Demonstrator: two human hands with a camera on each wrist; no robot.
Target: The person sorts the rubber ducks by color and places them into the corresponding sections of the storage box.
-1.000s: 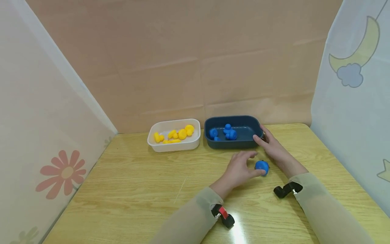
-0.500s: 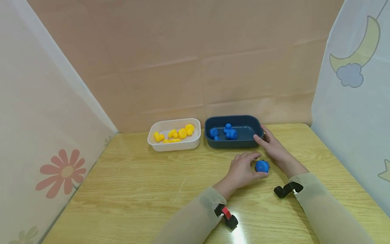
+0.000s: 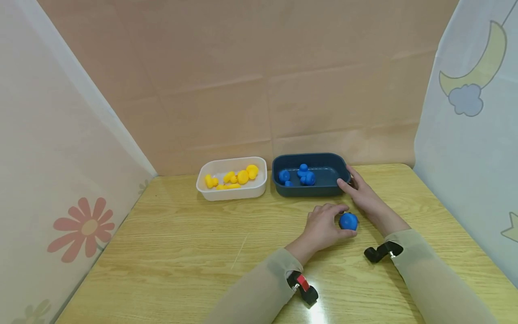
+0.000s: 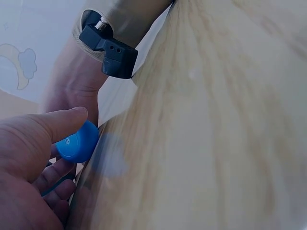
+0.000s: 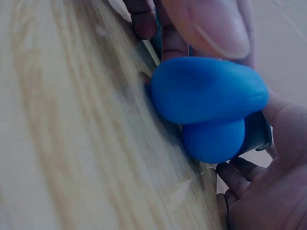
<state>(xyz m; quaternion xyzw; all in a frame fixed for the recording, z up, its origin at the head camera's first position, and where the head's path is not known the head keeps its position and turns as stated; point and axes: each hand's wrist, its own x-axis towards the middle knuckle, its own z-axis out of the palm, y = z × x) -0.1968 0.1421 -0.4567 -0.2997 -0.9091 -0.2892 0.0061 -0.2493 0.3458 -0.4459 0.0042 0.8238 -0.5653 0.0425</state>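
My left hand (image 3: 323, 226) is curved round a blue rubber duck (image 3: 348, 221) on the table, thumb on the near side and fingers on the far side. In the left wrist view the thumb lies over the duck (image 4: 78, 143); the right wrist view shows its rounded body and smaller round head (image 5: 214, 140). At the right end of the navy tray (image 3: 311, 191), my right hand (image 3: 364, 195) grips the rim, thumb in front and fingers round the corner. Several blue ducks (image 3: 308, 178) lie inside that tray, toward its left half.
A white tray (image 3: 238, 195) holding several yellow rubber ducks (image 3: 243, 177) stands just left of the navy one. Behind both hangs a brown backdrop (image 3: 210, 90). Pale patterned sheets rise at the left (image 3: 48, 135) and right of the wooden table (image 3: 182, 252).
My left hand has moved slightly right and forward, bringing thumb and fingers round the blue duck. The right hand has stayed on the navy tray.
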